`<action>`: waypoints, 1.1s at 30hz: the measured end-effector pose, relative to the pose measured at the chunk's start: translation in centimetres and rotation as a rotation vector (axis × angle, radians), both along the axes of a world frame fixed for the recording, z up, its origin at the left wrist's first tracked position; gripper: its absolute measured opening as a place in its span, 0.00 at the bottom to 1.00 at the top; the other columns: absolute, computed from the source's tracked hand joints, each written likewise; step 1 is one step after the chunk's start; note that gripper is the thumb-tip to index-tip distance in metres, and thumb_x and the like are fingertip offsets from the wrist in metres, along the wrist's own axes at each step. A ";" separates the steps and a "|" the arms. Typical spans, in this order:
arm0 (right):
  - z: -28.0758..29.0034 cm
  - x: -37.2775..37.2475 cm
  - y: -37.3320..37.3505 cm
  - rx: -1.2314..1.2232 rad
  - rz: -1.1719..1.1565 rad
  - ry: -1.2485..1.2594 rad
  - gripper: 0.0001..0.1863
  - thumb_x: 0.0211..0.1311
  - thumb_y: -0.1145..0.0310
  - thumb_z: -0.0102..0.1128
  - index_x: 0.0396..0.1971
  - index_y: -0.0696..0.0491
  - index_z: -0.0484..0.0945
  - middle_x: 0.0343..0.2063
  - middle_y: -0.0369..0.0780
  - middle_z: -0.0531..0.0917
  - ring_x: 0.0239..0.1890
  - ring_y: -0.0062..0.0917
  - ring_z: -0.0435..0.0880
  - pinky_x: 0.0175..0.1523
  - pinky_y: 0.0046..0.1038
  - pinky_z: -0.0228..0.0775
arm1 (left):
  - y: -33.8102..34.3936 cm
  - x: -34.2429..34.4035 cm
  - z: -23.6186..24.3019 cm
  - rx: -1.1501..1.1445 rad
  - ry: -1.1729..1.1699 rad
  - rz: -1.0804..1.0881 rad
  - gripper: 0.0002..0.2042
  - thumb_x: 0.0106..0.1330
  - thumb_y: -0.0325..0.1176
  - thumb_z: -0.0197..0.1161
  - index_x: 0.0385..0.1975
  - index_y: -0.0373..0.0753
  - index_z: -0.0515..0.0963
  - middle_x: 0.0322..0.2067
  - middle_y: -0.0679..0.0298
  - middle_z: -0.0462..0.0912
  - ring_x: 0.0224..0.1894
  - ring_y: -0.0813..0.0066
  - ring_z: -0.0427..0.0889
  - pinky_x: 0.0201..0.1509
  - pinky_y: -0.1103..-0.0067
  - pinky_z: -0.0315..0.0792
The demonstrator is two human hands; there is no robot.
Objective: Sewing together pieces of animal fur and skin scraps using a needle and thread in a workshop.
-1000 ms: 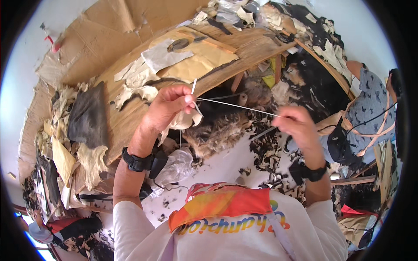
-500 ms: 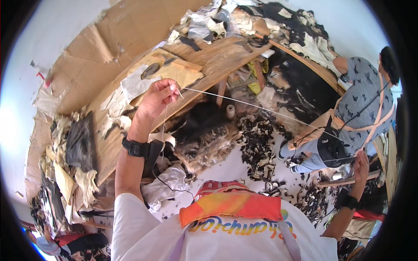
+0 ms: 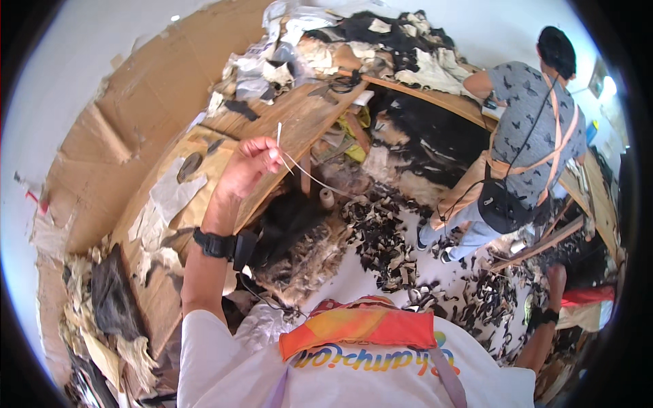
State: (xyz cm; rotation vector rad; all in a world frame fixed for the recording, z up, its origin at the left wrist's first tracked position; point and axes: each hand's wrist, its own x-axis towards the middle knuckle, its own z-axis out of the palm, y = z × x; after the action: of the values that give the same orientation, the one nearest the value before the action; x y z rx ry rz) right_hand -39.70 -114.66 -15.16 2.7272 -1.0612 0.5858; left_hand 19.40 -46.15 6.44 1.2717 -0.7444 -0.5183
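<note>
A brown cardboard sheet [image 3: 156, 88] lines the wall at far left, above a dark piece of hide [image 3: 117, 296] and pale, ragged scraps [image 3: 139, 357] heaped at the near end of a wooden table [image 3: 299, 102]. On the tabletop, a flat dark disc [image 3: 190, 166] lies at the edge of a light grey piece [image 3: 177, 194]. Just right of these, the person's left hand [image 3: 250, 166] is raised near the table's edge, thumb and forefinger pinched together on a white thread [image 3: 309, 175]; a short white length stands up above the fingertips while the strand curves down to the right, its far end lost to view. Below the strand sit a small spool [image 3: 327, 198] and a brown fur [image 3: 299, 265], beside dark and pale trimmings [image 3: 381, 231] strewn over the floor. Farther right, a co-worker [image 3: 530, 122] in a patterned grey shirt, a black pouch [image 3: 503, 204] at the hip, stands facing away. At lower right, the person's right hand [image 3: 556, 277] reaches out to the side, too small and blurred to tell how its fingers are set or whether they grip anything, near a red item [image 3: 588, 296].
</note>
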 end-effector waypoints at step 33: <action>20.1 38.5 43.7 1.226 1.173 -0.465 0.13 0.51 0.72 0.60 0.36 0.59 0.73 0.32 0.37 0.76 0.33 0.17 0.76 0.38 0.20 0.68 | -6.2 -8.4 1.7 0.108 -0.480 -0.323 0.02 0.55 0.20 0.59 0.27 0.33 0.74 0.26 0.65 0.76 0.30 0.78 0.74 0.35 0.83 0.69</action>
State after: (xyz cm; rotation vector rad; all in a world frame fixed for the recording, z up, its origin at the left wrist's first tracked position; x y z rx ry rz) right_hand -1.19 -70.97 4.95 4.3120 0.6820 0.9044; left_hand 11.04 -52.34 8.09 1.4019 -1.3539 -0.5222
